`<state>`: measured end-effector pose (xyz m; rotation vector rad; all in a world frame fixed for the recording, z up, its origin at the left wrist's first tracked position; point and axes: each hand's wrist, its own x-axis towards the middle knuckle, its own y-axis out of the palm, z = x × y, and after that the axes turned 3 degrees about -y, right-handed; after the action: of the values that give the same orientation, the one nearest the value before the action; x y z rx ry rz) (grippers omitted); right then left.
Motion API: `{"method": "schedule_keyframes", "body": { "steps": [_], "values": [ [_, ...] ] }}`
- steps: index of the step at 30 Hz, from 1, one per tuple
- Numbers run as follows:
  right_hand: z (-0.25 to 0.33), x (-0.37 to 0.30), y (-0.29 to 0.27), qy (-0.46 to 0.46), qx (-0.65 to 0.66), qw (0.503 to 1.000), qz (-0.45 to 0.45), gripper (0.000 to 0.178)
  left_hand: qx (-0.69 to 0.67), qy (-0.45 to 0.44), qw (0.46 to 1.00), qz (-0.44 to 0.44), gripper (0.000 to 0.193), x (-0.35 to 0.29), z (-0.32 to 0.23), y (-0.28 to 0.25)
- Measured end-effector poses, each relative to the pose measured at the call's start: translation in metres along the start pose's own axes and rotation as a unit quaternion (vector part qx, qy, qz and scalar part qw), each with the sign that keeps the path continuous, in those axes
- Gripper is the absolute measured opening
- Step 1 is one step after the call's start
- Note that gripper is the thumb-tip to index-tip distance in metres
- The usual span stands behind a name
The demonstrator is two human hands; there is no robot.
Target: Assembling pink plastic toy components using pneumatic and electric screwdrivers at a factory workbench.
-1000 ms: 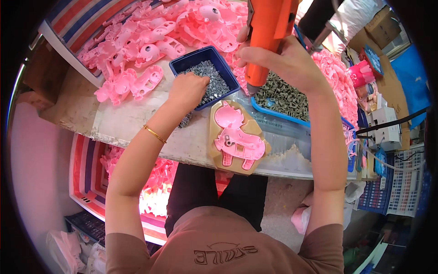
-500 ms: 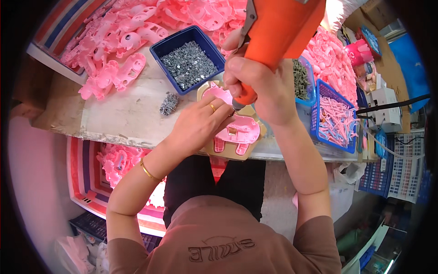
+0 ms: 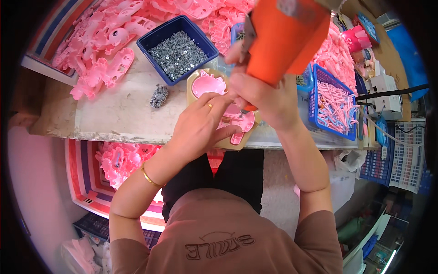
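Head camera: your right hand (image 3: 262, 93) is wrapped around an orange power driver (image 3: 285, 50). Your left hand (image 3: 198, 123) lies over a pink toy shell (image 3: 207, 85), fingers together and thumb spread away from them; its fingertips are partly hidden behind your right hand, so I cannot tell whether they pinch anything.

Just beyond your left hand is a dark blue box (image 3: 153, 66), well filled with small grey metal pieces (image 3: 178, 54). A loose clump of similar pieces (image 3: 159, 96) sits on the table (image 3: 118, 118), to the left of that hand. To the right of your right hand, a blue mesh basket (image 3: 335, 125) holds thin pink and pale blue sticks (image 3: 335, 105). Between that basket and your right wrist you see part of a light blue tray (image 3: 310, 82), mostly hidden. Below and left of your left forearm, a striped bin (image 3: 82, 160) has pink parts (image 3: 121, 160) in it.

The toy shell rests in a tan block (image 3: 191, 93) under your left fingers, hollow side up. Its long axis slants: the round head end points away from you and left, past your fingers, and a leg points toward you, beside your left thumb. Your driver slants too, its body beyond your right hand, its tip aimed down, toward you and leftward, close by your left fingertips. Whether the tip touches the shell is hidden.
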<state>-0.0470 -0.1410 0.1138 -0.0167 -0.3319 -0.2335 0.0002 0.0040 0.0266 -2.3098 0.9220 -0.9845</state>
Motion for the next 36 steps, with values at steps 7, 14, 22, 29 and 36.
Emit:
{"method": "schedule_keyframes", "body": {
  "steps": [7,14,22,29,36],
  "values": [
    [-0.027,-0.013,-0.020,-0.009,0.003,0.999,-0.049,0.021,0.125,0.108,0.984,0.064,0.034,-0.013,0.010,0.016],
    [-0.041,-0.017,-0.023,-0.019,-0.002,0.997,-0.075,0.021,0.156,0.100,0.980,0.074,0.032,-0.017,0.013,0.023],
    [-0.042,-0.016,-0.022,-0.021,0.033,0.997,-0.070,0.020,0.132,0.088,0.985,0.065,0.031,-0.019,0.015,0.025],
    [-0.045,-0.021,-0.021,-0.026,0.024,0.995,-0.091,0.014,0.129,0.085,0.985,0.070,0.031,-0.018,0.013,0.024],
    [-0.053,-0.023,-0.018,-0.049,-0.018,0.992,-0.119,0.007,0.126,0.080,0.987,0.067,0.032,-0.017,0.013,0.025]
  ]
}}
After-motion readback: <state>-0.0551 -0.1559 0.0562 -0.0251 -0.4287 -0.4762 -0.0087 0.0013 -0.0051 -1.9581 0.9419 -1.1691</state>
